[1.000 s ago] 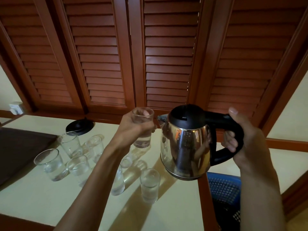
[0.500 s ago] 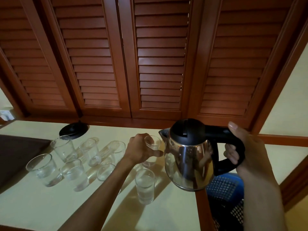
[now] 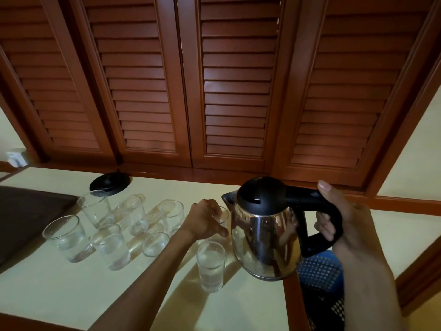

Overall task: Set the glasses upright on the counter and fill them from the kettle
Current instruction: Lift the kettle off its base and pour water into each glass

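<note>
We wrap our left hand (image 3: 207,220) around a small glass (image 3: 222,215) near the counter's (image 3: 59,290) right edge to steady it, our right hand (image 3: 343,225) gripping the kettle (image 3: 265,232) handle, spout just beside the rim, presumably ready to pour.

The small clear glass (image 3: 223,217) gripped by the left hand (image 3: 205,222) is mostly hidden behind the fingers and the shiny steel kettle (image 3: 265,237), so its water level cannot be told. The blue perforated plastic basket (image 3: 321,278) is covered by the kettle and right forearm and cut by the bottom edge. The dark brown mat (image 3: 28,218) runs off the left edge.
</note>
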A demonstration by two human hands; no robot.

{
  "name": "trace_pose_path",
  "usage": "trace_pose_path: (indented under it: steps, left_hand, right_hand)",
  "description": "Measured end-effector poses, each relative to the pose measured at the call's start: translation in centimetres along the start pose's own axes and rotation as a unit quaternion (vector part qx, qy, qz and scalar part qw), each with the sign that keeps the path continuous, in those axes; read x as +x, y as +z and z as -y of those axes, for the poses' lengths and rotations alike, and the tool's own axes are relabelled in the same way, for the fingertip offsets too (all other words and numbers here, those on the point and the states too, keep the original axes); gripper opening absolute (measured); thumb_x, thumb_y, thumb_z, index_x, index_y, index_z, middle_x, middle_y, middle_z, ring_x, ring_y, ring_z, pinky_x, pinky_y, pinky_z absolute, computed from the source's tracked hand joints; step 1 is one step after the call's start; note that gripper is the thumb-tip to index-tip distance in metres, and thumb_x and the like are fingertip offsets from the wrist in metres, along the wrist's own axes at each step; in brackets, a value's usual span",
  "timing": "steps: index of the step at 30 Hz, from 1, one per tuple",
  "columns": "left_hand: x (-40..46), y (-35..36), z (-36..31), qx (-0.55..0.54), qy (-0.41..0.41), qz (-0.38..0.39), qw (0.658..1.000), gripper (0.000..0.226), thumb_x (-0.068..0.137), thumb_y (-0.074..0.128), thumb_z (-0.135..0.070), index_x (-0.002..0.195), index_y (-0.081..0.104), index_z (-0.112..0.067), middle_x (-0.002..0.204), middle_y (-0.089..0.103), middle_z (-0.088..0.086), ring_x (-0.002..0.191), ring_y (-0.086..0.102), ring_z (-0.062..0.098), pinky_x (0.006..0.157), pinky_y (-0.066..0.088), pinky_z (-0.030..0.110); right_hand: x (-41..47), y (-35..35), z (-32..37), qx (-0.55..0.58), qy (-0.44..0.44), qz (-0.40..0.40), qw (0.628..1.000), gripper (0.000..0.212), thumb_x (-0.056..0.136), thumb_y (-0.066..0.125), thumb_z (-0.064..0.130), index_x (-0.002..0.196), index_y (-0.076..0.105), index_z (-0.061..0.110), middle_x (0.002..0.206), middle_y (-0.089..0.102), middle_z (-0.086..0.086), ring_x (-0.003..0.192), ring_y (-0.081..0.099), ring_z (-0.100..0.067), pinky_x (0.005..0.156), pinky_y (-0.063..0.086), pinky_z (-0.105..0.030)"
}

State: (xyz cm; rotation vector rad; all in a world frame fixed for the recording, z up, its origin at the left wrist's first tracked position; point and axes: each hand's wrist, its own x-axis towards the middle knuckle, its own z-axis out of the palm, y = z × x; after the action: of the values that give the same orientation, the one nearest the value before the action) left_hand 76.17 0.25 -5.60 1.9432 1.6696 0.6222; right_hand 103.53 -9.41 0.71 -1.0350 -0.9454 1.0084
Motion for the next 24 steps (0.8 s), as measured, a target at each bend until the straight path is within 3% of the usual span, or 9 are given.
trace_pose_path:
  steps: [3, 6, 8, 10, 13, 16, 20, 24]
  left_hand:
    - [0.2, 0.1, 0.4, 0.005, -0.011, 0.015, 1.000, 0.050, 0.056, 0.097, -0.022, 0.099, 0.075, -0.009, 0.101, 0.077, 0.004, 0.096, 0.072, 0.022, 0.075, 0.052, 0.022]
    - [0.2, 0.1, 0.6, 0.027, -0.006, 0.030, 0.999, 0.037, 0.065, 0.092, -0.021, 0.095, 0.072, -0.015, 0.096, 0.072, -0.003, 0.095, 0.070, 0.020, 0.059, 0.038, 0.004]
    - [0.2, 0.1, 0.6, 0.025, 0.005, 0.039, 0.999, 0.032, 0.070, 0.088, -0.018, 0.092, 0.066, -0.021, 0.093, 0.066, -0.007, 0.088, 0.064, 0.013, 0.057, 0.038, 0.002]
    - [0.0, 0.0, 0.3, 0.024, 0.013, 0.045, 0.999, 0.037, 0.068, 0.086, -0.026, 0.098, 0.066, -0.023, 0.098, 0.066, -0.012, 0.090, 0.061, 0.008, 0.065, 0.041, 0.003]
    - [-0.4, -0.7, 0.3, -0.031, 0.019, 0.018, 0.999, 0.077, 0.051, 0.086, -0.045, 0.120, 0.064, -0.019, 0.111, 0.072, -0.006, 0.105, 0.068, 0.015, 0.086, 0.055, 0.028]
    - [-1.0, -3.3, 0.4, -0.023, 0.025, -0.004, 0.999, 0.077, 0.061, 0.097, -0.039, 0.126, 0.061, -0.018, 0.122, 0.067, -0.003, 0.116, 0.063, 0.016, 0.096, 0.052, 0.029]
    - [-1.1, -7.7, 1.8, 0.066, 0.017, -0.021, 0.997, 0.078, 0.071, 0.087, -0.053, 0.136, 0.058, -0.023, 0.142, 0.058, -0.002, 0.129, 0.056, 0.019, 0.101, 0.043, 0.026]
    - [-0.6, -8.9, 4.8, 0.144, -0.063, 0.077, 0.985, 0.080, 0.073, 0.090, -0.043, 0.141, 0.052, -0.028, 0.142, 0.055, 0.001, 0.131, 0.054, 0.022, 0.101, 0.043, 0.031]
  right_hand:
    - [0.1, 0.5, -0.2, -0.004, -0.002, 0.004, 1.000, 0.065, 0.057, 0.089, 0.063, 0.049, 0.054, 0.009, 0.039, 0.035, -0.006, 0.032, 0.029, -0.020, 0.041, 0.025, -0.027]
    - [-0.1, 1.1, -0.3, -0.010, 0.000, 0.003, 1.000, 0.059, 0.061, 0.087, 0.060, 0.041, 0.053, 0.016, 0.036, 0.034, -0.005, 0.031, 0.028, -0.020, 0.042, 0.024, -0.028]
    - [-0.1, 1.2, -0.5, -0.008, 0.005, -0.001, 1.000, 0.059, 0.060, 0.087, 0.060, 0.040, 0.052, 0.017, 0.036, 0.035, -0.005, 0.032, 0.029, -0.020, 0.042, 0.024, -0.028]
    - [-0.1, 1.3, -0.6, -0.009, 0.007, -0.006, 1.000, 0.064, 0.054, 0.089, 0.064, 0.042, 0.050, 0.014, 0.037, 0.035, -0.006, 0.032, 0.029, -0.020, 0.041, 0.025, -0.027]
    - [0.0, 1.2, -0.7, -0.012, 0.018, -0.015, 1.000, 0.070, 0.047, 0.090, 0.068, 0.043, 0.048, 0.012, 0.038, 0.036, -0.007, 0.032, 0.030, -0.020, 0.040, 0.027, -0.026]
    - [0.0, 1.1, -0.6, -0.017, 0.032, -0.028, 0.999, 0.068, 0.046, 0.091, 0.067, 0.041, 0.048, 0.014, 0.039, 0.035, -0.007, 0.033, 0.030, -0.019, 0.040, 0.029, -0.025]
    - [0.0, 0.9, -0.6, -0.023, 0.042, -0.045, 0.998, 0.059, 0.054, 0.085, 0.059, 0.039, 0.047, 0.016, 0.039, 0.036, -0.007, 0.035, 0.031, -0.020, 0.044, 0.028, -0.027]
    - [0.0, 1.0, -0.8, -0.017, 0.052, -0.045, 0.997, 0.061, 0.050, 0.089, 0.060, 0.040, 0.049, 0.015, 0.040, 0.037, -0.008, 0.035, 0.032, -0.020, 0.048, 0.028, -0.030]
